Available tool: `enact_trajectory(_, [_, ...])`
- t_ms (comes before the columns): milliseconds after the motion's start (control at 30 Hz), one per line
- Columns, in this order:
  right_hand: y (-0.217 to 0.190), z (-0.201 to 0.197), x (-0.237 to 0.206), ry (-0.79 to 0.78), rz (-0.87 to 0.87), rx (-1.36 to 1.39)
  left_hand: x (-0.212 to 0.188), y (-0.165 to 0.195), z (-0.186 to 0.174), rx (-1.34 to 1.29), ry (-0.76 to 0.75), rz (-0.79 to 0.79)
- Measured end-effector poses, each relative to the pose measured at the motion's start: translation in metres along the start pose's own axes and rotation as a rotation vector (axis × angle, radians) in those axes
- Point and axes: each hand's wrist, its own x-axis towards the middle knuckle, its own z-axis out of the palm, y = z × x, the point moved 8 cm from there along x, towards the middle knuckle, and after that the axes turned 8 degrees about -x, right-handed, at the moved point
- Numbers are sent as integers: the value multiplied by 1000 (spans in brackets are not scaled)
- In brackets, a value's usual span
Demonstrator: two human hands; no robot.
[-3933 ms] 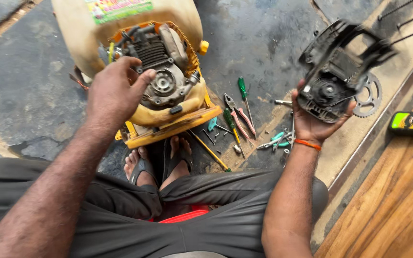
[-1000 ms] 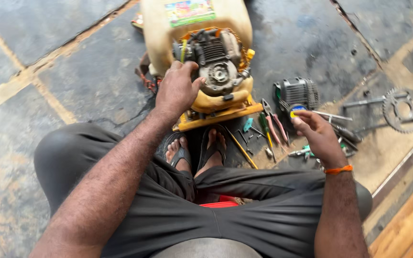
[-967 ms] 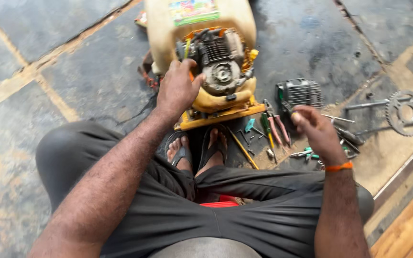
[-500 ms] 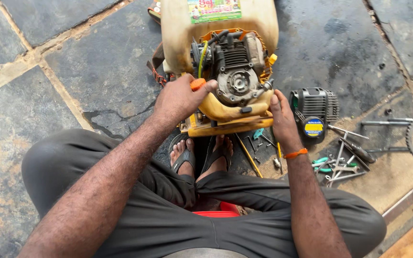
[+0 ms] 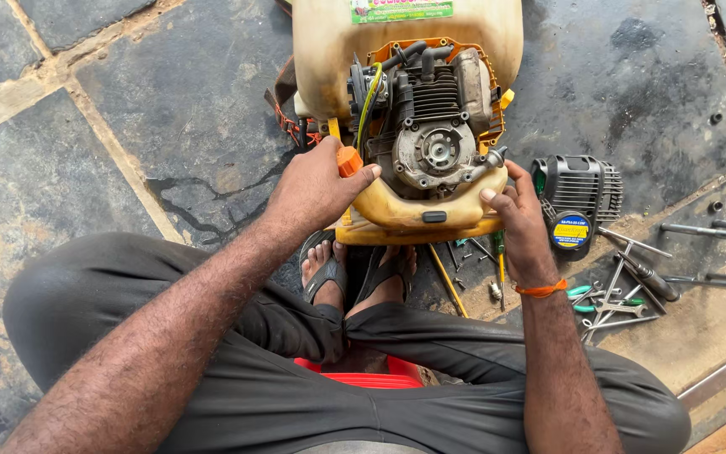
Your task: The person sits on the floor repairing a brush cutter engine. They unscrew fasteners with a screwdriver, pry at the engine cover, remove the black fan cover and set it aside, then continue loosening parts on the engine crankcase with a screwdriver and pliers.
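Note:
A small petrol engine [image 5: 430, 126] with grey cooling fins sits on an orange-yellow frame [image 5: 418, 223], against a cream tank [image 5: 329, 50]. My left hand [image 5: 317, 189] grips the frame's left side, thumb by an orange cap [image 5: 348, 160]. My right hand [image 5: 518, 220], with an orange wristband, rests its fingers on the frame's right edge below the engine. A black engine cover [image 5: 577, 189] lies on the floor just right of my right hand.
Loose tools [image 5: 623, 290], a screwdriver [image 5: 500, 256] and small bolts lie on the stone floor by my right wrist. A sprocket and rods [image 5: 716, 231] lie at the far right. My sandalled feet [image 5: 355, 273] sit under the frame. A red stool [image 5: 363, 374] is beneath me.
My right hand set the black cover down on the floor at the right, then moved left onto the frame's right edge. My left hand stayed on the frame's left side.

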Motion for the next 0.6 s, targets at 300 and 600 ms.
enact_trajectory(300, [-24,10,-22,-19,-109,-111,14,-26,2,30,10,-103])
enact_trajectory(600, [-67,49,-71,-39,-356,-411,19,-38,-26,19,141,-68])
